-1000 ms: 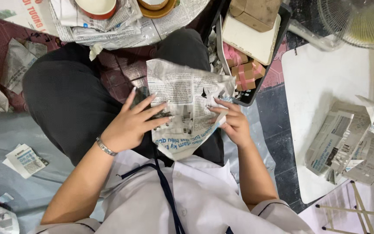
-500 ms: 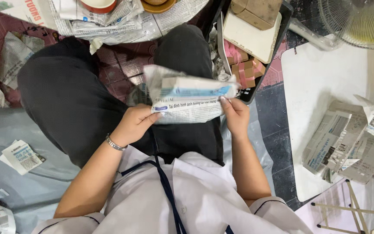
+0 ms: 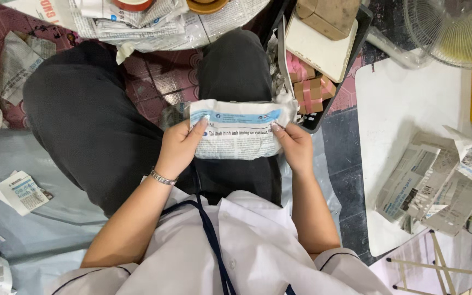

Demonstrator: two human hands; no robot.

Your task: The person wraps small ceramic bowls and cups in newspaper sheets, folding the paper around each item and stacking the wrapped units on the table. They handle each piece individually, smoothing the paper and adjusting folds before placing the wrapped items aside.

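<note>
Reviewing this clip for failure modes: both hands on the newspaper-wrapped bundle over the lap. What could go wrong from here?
1. The newspaper bundle is pinched only at its ends by the left hand and right hand, unsupported in the middle; the thin paper could tear or unfold.
2. If dropped, it would likely land on the lap or roll toward the crowded black tray close by.

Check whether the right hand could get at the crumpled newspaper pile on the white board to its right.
Probably yes: the right hand holds the newspaper bundle, but nothing stands between it and the pile on the white board.
</note>
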